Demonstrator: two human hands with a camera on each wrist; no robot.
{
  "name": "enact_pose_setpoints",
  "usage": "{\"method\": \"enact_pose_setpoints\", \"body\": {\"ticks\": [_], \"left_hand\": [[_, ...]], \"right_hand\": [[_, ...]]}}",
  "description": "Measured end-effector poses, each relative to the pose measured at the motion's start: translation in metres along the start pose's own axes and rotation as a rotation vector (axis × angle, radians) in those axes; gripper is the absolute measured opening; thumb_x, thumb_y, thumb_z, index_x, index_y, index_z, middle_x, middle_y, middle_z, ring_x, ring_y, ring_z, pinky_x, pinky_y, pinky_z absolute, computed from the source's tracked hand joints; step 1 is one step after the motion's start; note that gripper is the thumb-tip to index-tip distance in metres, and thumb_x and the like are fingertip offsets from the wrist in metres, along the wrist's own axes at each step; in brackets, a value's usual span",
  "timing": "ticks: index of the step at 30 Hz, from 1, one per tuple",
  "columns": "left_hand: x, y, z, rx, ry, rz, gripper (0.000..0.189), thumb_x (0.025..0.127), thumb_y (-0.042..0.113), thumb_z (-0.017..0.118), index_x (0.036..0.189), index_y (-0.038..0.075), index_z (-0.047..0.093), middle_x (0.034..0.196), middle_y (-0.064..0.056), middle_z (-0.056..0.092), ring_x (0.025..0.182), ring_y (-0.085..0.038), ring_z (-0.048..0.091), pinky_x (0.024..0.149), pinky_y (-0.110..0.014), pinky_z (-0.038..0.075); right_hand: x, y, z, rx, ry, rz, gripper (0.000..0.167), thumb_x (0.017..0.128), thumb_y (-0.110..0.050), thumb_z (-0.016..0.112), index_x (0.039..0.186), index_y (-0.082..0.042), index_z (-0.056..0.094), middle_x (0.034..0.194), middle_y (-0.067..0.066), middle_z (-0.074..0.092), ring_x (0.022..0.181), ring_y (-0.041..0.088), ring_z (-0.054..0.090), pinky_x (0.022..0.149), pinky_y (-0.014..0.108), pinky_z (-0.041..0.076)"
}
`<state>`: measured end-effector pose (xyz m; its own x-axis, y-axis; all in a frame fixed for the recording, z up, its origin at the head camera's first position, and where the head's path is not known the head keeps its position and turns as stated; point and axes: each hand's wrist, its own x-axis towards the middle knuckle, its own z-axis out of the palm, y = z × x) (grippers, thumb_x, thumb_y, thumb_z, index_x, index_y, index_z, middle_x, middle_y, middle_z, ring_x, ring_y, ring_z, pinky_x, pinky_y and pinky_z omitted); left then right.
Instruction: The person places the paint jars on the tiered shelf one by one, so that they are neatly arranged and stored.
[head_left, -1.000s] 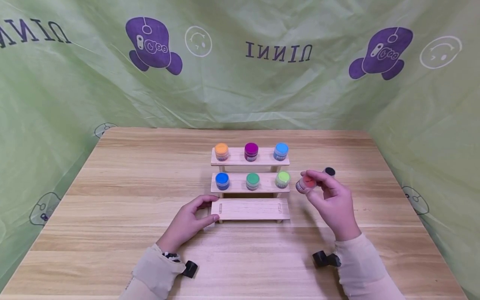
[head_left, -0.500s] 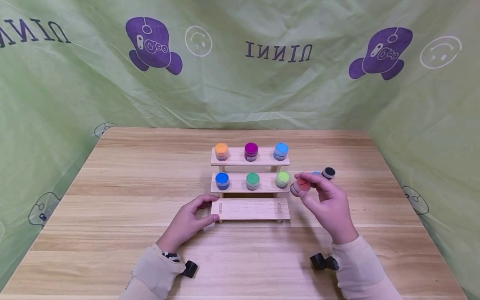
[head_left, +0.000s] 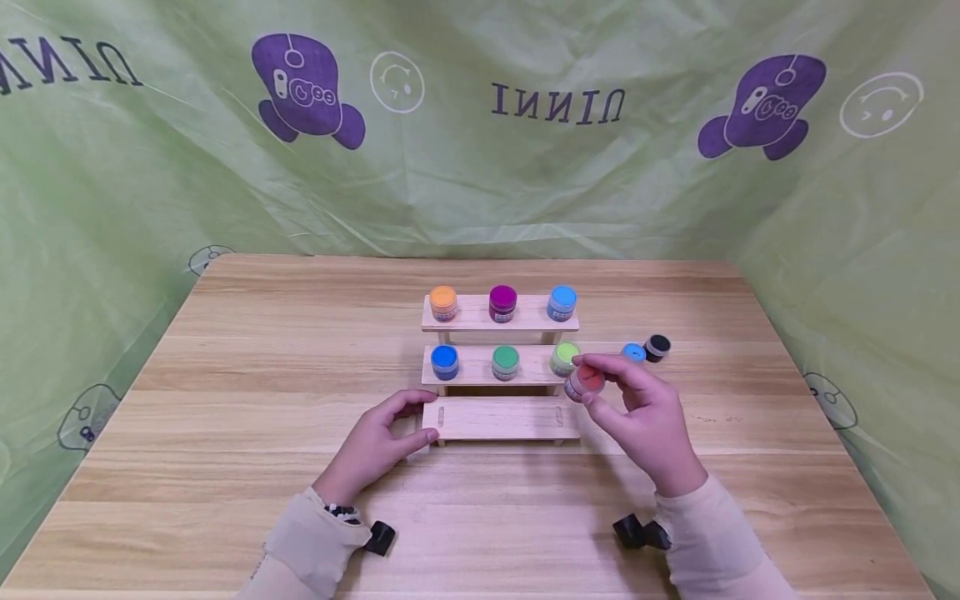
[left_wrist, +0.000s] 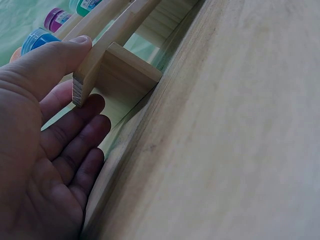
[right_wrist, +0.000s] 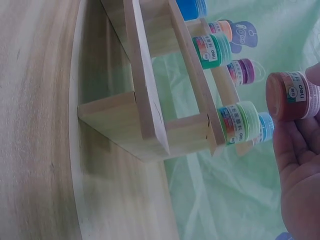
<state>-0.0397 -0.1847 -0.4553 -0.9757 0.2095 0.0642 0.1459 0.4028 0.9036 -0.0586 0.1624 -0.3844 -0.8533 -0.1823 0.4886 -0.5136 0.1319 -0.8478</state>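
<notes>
My right hand (head_left: 645,425) pinches a small red paint jar (head_left: 584,382) between thumb and fingers. In the head view the jar overlaps the right end of the middle step, beside the light green jar (head_left: 566,358). The right wrist view shows the red jar (right_wrist: 289,96) held clear of the three-step wooden rack (right_wrist: 145,75). My left hand (head_left: 378,442) grips the left end of the rack's lowest step (head_left: 501,419), which is bare. In the left wrist view the thumb (left_wrist: 70,52) lies on the plank's upper side, with fingers around its end and below.
An orange jar (head_left: 443,303), a purple jar (head_left: 502,303) and a light blue jar (head_left: 562,303) stand on the top step. The middle step also bears a blue jar (head_left: 445,362) and a green jar (head_left: 506,362). Right of the rack are another blue jar (head_left: 633,353) and a black jar (head_left: 657,347).
My right hand has carried the red jar left and slightly nearer, toward the rack's right end. The blue jar on the table has come into view. My left hand has stayed put.
</notes>
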Motion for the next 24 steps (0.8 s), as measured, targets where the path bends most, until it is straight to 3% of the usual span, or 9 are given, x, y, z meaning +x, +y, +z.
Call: {"method": "enact_pose_setpoints", "body": {"ticks": [10, 24], "left_hand": [[0.001, -0.001, 0.001, 0.000, -0.004, 0.001, 0.045, 0.084, 0.024, 0.084, 0.125, 0.020, 0.066, 0.126, 0.006, 0.066, 0.115, -0.014, 0.061, 0.103, -0.034, 0.047], [0.001, -0.001, 0.001, 0.011, 0.002, 0.003, 0.044, 0.084, 0.024, 0.083, 0.125, 0.019, 0.066, 0.124, 0.006, 0.067, 0.115, -0.014, 0.061, 0.103, -0.033, 0.047]], "right_hand": [[-0.002, -0.001, 0.013, 0.010, -0.065, -0.018, 0.044, 0.078, 0.023, 0.066, 0.119, 0.006, 0.067, 0.109, 0.019, 0.069, 0.095, 0.015, 0.061, 0.093, 0.021, 0.051], [-0.007, 0.006, 0.044, 0.001, -0.192, 0.046, 0.042, 0.083, 0.012, 0.072, 0.122, -0.004, 0.069, 0.103, 0.006, 0.071, 0.094, 0.017, 0.064, 0.091, 0.022, 0.053]]}}
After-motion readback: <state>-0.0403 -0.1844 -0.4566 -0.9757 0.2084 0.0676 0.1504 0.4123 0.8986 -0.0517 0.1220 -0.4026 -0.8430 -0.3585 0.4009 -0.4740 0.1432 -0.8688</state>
